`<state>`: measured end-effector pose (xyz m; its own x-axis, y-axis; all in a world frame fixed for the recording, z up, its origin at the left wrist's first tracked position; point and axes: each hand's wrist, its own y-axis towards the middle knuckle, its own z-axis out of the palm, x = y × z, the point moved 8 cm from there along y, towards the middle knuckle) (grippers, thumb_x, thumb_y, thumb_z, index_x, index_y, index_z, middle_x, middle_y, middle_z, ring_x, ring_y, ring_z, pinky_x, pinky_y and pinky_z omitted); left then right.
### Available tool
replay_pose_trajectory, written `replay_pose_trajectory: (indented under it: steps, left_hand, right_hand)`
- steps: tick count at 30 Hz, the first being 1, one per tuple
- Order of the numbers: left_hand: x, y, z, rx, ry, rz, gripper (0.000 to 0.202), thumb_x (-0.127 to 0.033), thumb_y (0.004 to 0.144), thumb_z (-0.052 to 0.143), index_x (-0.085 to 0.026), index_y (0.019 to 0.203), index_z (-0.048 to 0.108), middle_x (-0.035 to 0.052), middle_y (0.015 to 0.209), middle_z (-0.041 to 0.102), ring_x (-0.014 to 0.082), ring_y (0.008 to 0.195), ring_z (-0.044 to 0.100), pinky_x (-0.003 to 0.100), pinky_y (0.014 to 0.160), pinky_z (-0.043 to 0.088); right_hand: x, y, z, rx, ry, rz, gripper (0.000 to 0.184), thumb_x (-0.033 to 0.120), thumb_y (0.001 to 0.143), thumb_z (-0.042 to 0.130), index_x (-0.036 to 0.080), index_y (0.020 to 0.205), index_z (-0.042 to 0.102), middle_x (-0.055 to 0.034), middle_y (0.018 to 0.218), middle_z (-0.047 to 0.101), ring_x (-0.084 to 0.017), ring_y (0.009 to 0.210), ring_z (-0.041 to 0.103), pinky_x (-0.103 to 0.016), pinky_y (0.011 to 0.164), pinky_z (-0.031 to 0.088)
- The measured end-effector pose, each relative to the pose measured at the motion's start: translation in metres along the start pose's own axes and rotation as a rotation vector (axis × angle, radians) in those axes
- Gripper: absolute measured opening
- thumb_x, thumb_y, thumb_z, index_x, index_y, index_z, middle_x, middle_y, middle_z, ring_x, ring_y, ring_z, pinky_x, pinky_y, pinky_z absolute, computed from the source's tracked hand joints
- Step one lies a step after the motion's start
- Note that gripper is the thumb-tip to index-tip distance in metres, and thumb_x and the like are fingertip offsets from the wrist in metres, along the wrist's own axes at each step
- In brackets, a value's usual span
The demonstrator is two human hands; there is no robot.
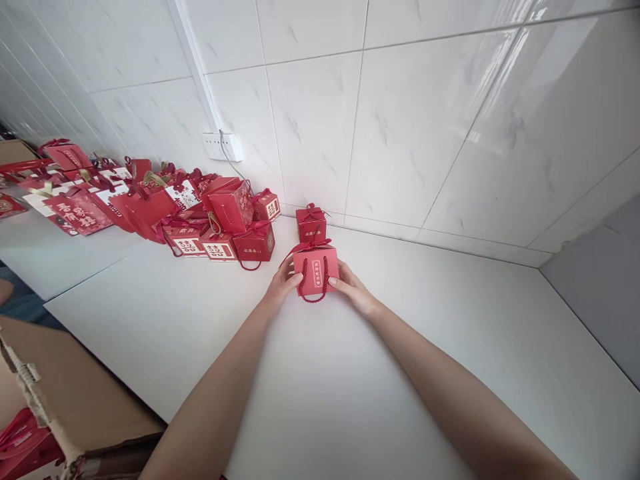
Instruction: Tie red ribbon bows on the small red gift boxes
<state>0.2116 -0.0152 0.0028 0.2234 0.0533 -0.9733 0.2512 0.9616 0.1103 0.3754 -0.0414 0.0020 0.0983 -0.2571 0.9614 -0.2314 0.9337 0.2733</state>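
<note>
Both my hands clasp one small red gift box [317, 268] from its two sides, above the white table. It has a dark red rope handle hanging down its front, a pale printed label and a ribbon on top. My left hand [285, 283] grips its left side, thumb on the front. On the opposite side, my right hand [353, 287] holds it the same way, its other fingers partly hidden behind. Just beyond it, against the wall, stands another red box with a ribbon bow [311, 225].
Several red gift boxes [255, 241] and red paper bags [145, 210] crowd the table's left back. A wall socket [222, 146] with a cable is above them. An open cardboard box [75, 387] holding red items stands at lower left. The white tabletop [450, 287] meets a tiled wall.
</note>
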Motion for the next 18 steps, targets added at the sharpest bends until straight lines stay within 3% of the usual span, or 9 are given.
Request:
replay_pose_trajectory:
  steps: [3,5,7,9,12,15,18]
  left_hand:
    - [0.007,0.001,-0.002,-0.060,0.040,0.024,0.062,-0.036,0.078,0.072,-0.027,0.136,0.050,0.0078,0.127,0.063,0.0294,0.127,0.051,0.044,0.108,0.037]
    - [0.013,-0.001,-0.003,-0.123,0.068,0.034,0.058,-0.038,0.082,0.068,-0.029,0.137,0.049,0.0064,0.127,0.063,0.0274,0.131,0.048,0.044,0.113,0.030]
    - [0.016,-0.003,0.001,-0.148,0.091,0.038,0.056,-0.037,0.083,0.067,-0.029,0.136,0.051,0.0063,0.127,0.063,0.0274,0.132,0.047,0.043,0.115,0.025]
    - [0.014,-0.006,0.009,-0.132,0.111,0.046,0.062,-0.035,0.079,0.072,-0.029,0.137,0.050,0.0055,0.130,0.061,0.0286,0.130,0.048,0.042,0.115,0.025]
    - [0.003,-0.008,0.019,-0.117,0.165,0.089,0.066,-0.033,0.077,0.074,-0.030,0.138,0.049,0.0031,0.136,0.057,0.0288,0.132,0.045,0.039,0.115,0.025]
    - [-0.004,-0.008,0.018,-0.152,0.198,0.100,0.054,-0.039,0.083,0.067,-0.028,0.135,0.053,0.0033,0.136,0.057,0.0296,0.134,0.042,0.038,0.115,0.026]
    - [-0.003,-0.006,0.011,-0.194,0.207,0.079,0.049,-0.046,0.086,0.062,-0.027,0.131,0.056,0.0051,0.133,0.060,0.0315,0.130,0.046,0.042,0.112,0.030]
  right_hand:
    - [-0.007,-0.002,-0.014,-0.185,-0.064,-0.036,0.082,0.052,0.082,0.065,0.022,0.148,0.026,-0.0157,0.149,0.039,-0.030,0.130,0.047,-0.052,0.105,0.043]
    - [-0.005,-0.006,-0.023,-0.323,-0.124,-0.075,0.097,0.050,0.077,0.072,0.021,0.150,0.016,-0.0162,0.155,0.026,-0.031,0.140,0.032,-0.052,0.113,0.032]
    - [0.002,-0.010,-0.027,-0.403,-0.241,-0.139,0.101,0.049,0.073,0.075,0.021,0.151,0.017,-0.0145,0.156,0.023,-0.031,0.144,0.022,-0.051,0.118,0.022]
    - [0.010,-0.013,-0.023,-0.407,-0.361,-0.198,0.090,0.049,0.079,0.070,0.022,0.150,0.023,-0.0131,0.153,0.030,-0.030,0.142,0.025,-0.050,0.118,0.022]
    - [0.017,-0.014,-0.016,-0.354,-0.411,-0.232,0.069,0.048,0.090,0.056,0.026,0.149,0.029,-0.0104,0.148,0.039,-0.027,0.136,0.039,-0.047,0.111,0.037]
    - [0.021,-0.016,-0.014,-0.328,-0.384,-0.248,0.059,0.046,0.092,0.054,0.028,0.146,0.037,-0.0086,0.142,0.048,-0.025,0.129,0.047,-0.043,0.104,0.045]
    - [0.025,-0.017,-0.012,-0.318,-0.357,-0.266,0.057,0.045,0.089,0.059,0.027,0.141,0.044,-0.0083,0.141,0.050,-0.026,0.127,0.048,-0.043,0.104,0.045]
